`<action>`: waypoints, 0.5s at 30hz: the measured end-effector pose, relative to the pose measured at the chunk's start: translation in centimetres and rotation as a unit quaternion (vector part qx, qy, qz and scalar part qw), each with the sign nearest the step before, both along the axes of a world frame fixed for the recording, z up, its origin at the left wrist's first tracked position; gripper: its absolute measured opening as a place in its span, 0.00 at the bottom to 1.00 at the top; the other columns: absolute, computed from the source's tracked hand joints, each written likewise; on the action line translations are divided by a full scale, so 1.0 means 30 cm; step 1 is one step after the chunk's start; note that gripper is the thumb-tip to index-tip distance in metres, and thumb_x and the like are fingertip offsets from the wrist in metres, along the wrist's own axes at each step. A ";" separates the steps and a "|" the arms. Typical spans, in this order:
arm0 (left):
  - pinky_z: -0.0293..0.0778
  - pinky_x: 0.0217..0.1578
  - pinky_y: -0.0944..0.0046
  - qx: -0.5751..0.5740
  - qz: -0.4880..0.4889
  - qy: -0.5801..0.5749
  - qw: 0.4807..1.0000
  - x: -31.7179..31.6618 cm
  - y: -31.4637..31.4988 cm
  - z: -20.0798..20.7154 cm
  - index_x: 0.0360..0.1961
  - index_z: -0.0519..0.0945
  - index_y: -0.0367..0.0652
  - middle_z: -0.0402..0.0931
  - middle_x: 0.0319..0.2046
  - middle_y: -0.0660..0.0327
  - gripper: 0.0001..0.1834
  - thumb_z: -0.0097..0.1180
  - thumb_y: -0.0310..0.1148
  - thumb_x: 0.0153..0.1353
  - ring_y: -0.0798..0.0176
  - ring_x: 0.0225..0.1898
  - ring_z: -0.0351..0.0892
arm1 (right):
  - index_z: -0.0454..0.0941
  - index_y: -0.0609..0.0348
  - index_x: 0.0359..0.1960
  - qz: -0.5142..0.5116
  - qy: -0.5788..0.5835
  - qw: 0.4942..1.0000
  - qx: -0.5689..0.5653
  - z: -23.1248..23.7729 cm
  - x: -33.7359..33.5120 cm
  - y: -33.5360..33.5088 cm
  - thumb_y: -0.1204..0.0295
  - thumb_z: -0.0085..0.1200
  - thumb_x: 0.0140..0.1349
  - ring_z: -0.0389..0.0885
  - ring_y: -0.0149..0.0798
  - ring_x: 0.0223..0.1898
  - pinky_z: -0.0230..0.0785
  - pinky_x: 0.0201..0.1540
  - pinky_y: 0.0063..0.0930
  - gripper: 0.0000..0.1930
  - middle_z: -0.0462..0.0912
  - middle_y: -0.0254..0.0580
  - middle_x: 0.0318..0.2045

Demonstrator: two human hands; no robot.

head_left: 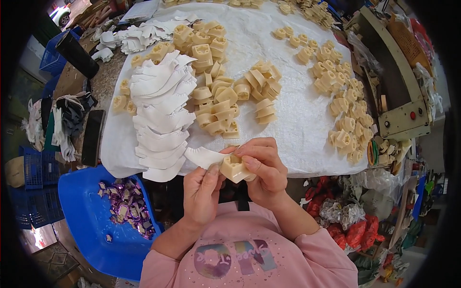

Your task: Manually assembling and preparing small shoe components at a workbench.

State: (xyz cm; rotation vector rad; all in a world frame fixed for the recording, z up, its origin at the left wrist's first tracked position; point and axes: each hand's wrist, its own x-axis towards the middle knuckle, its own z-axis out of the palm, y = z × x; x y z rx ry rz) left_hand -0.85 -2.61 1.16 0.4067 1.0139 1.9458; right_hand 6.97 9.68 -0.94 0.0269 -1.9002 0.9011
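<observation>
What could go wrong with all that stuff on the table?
The cream piece, held between the left hand and right hand, might slip and drop. The white stack reaches the near edge of the table, so a bump might knock pieces off, maybe toward the blue tub.

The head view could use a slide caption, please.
Left fingers and right fingers hold a cream part, a white strip alongside.
</observation>
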 end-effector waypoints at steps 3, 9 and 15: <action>0.68 0.43 0.73 -0.029 0.012 0.049 0.998 0.005 -0.005 -0.013 0.57 0.66 0.26 0.73 0.49 0.55 0.22 0.36 0.34 0.70 0.70 0.44 0.74 | 0.71 0.57 0.44 -0.031 0.002 0.999 0.033 -0.008 -0.003 0.005 0.89 0.54 0.42 0.74 0.48 0.38 0.68 0.39 0.37 0.24 0.78 0.45 0.40; 0.68 0.36 0.76 -0.052 0.045 0.239 0.969 -0.008 0.006 -0.001 0.55 0.69 0.28 0.77 0.42 0.57 0.22 0.35 0.35 0.70 0.75 0.36 0.73 | 0.71 0.54 0.44 -0.094 -0.009 0.991 0.096 -0.005 -0.017 0.013 0.84 0.56 0.40 0.71 0.44 0.34 0.58 0.37 0.38 0.25 0.79 0.40 0.38; 0.68 0.26 0.76 -0.106 0.110 0.282 0.947 -0.054 -0.011 0.018 0.46 0.76 0.29 0.76 0.29 0.61 0.14 0.46 0.30 0.67 0.75 0.27 0.72 | 0.74 0.52 0.38 -0.083 -0.048 0.991 0.089 0.025 0.018 0.020 0.81 0.58 0.37 0.70 0.41 0.33 0.53 0.38 0.39 0.21 0.78 0.36 0.37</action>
